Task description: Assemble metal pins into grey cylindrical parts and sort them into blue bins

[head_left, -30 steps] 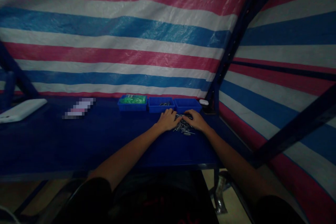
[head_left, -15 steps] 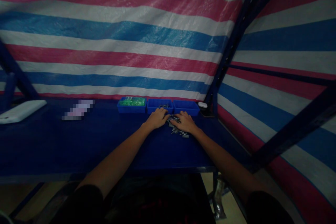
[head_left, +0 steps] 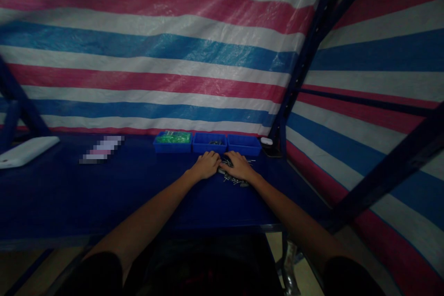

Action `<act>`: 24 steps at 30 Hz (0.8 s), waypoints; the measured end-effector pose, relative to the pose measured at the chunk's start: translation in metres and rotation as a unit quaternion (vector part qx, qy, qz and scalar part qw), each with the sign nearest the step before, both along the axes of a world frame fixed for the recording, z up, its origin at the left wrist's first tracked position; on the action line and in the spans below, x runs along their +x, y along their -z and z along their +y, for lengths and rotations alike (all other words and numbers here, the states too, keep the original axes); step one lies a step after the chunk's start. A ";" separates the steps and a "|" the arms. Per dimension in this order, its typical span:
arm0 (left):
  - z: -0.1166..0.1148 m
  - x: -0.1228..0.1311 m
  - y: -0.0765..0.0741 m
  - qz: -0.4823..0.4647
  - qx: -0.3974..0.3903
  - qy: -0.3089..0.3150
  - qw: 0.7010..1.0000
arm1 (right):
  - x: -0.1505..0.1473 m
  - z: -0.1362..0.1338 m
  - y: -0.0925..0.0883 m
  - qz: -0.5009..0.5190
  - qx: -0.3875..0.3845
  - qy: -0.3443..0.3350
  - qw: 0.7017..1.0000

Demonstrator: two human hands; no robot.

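A loose pile of small metal parts point(head_left: 236, 181), some with thin pins or shanks, lies on the blue table in front of me. My left hand point(head_left: 208, 165) rests at the pile's left edge with its fingers together and curled down; what is under them is hidden. Over the pile is my right hand point(head_left: 239, 166), its thumb stretched left towards my left hand and its fingers reaching forward. Some parts show below and beyond the right palm. The hands nearly touch at the thumbs.
Behind the hands stand three blue bins: the left bin point(head_left: 172, 149) with green packets point(head_left: 174, 137), the middle bin point(head_left: 209, 149) with metal pieces point(head_left: 215, 142), and the right bin point(head_left: 243, 149). A white case point(head_left: 266, 141), a dark flat object point(head_left: 272, 151) and a white device point(head_left: 29, 151) lie farther out.
My hands have come closer together over the pile, the right one shifting left. The left fingers are more curled. The view has tilted slightly up.
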State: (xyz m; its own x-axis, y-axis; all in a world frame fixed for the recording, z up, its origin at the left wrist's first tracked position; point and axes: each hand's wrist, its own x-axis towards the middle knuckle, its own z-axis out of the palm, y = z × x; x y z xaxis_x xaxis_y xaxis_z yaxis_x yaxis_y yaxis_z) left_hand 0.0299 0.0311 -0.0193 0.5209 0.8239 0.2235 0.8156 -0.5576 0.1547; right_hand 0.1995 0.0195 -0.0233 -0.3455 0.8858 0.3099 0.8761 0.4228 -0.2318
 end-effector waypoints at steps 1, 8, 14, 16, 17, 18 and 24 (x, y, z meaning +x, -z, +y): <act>-0.002 0.000 0.001 -0.001 0.004 0.000 1.000 | 0.000 0.000 0.000 -0.004 -0.004 -0.011 1.000; -0.013 -0.005 0.000 -0.031 0.002 0.000 1.000 | 0.008 -0.008 -0.004 0.025 0.009 -0.098 0.995; -0.027 -0.009 -0.004 -0.035 0.009 0.090 0.995 | 0.049 -0.011 -0.009 -0.015 -0.021 -0.064 0.998; -0.028 -0.006 -0.004 -0.017 -0.006 0.111 0.994 | 0.053 -0.014 -0.007 -0.012 -0.052 -0.076 0.996; -0.028 -0.004 -0.004 -0.009 -0.017 0.115 0.993 | 0.052 -0.017 -0.005 -0.008 -0.063 -0.087 0.994; -0.027 -0.002 -0.004 0.000 -0.027 0.119 0.993 | 0.050 -0.019 -0.004 -0.005 -0.070 -0.098 0.993; -0.018 0.004 -0.003 0.031 -0.035 0.133 0.990 | 0.039 -0.025 0.001 -0.003 -0.084 -0.115 0.990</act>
